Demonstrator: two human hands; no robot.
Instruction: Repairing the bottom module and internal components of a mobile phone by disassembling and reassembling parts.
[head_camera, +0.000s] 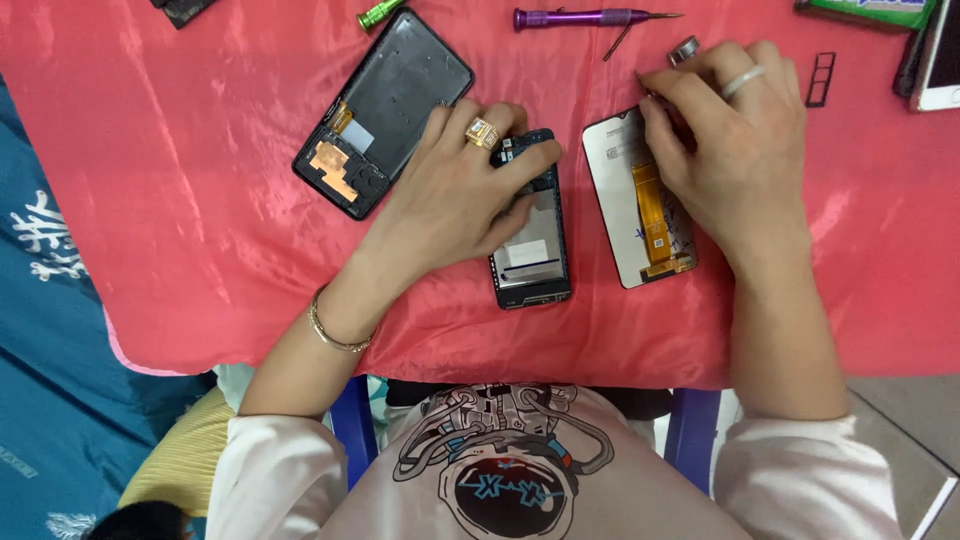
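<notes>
My left hand (462, 190), with a gold ring, presses flat on an opened phone body (534, 255) lying on the red cloth (200, 200). My right hand (730, 150), wearing a white ring, rests on the top of a detached screen panel (640, 200) that lies face down with its orange flex cable (652, 215) showing. The right fingertips pinch a thin pointed tool near the panel's upper edge; the tool is mostly hidden.
A black phone back cover (385, 105) lies at upper left. A purple screwdriver (585, 17) and a green tool tip (378, 13) sit at the far edge. A black card tray (820, 78) and another phone (940, 60) lie at right.
</notes>
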